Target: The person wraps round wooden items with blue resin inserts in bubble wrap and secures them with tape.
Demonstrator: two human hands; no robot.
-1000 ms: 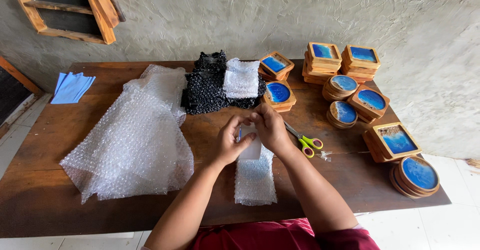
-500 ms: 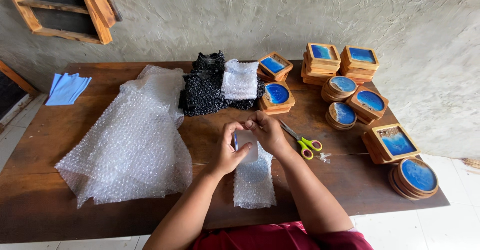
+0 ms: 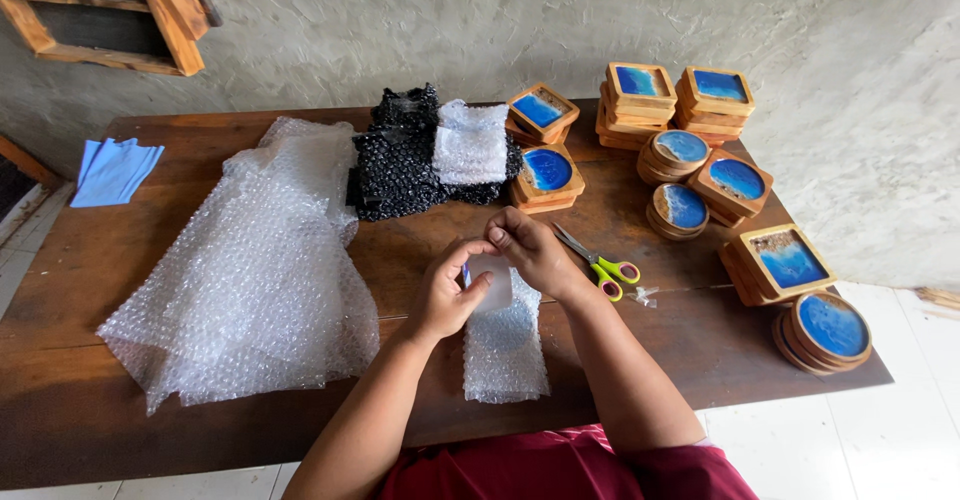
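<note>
A small strip of clear bubble wrap (image 3: 505,348) lies on the wooden table (image 3: 640,310) in front of me, its far end folded up over a flat object that I cannot make out. My left hand (image 3: 450,288) grips that wrapped bundle (image 3: 492,278) from the left, thumb on top. My right hand (image 3: 530,247) closes over its far edge from the right. Both hands touch each other above the strip.
A large crumpled sheet of clear bubble wrap (image 3: 250,270) covers the table's left half. Black bubble wrap (image 3: 400,165) and a white wrapped packet (image 3: 470,140) lie behind. Green-and-yellow scissors (image 3: 600,263) rest right of my hands. Stacks of wooden coasters with blue tops (image 3: 700,150) fill the right side. Blue cloth (image 3: 115,170) sits far left.
My hands have stayed on the bundle and drawn slightly nearer, folding the strip's far end over the object. The view has shifted a little.
</note>
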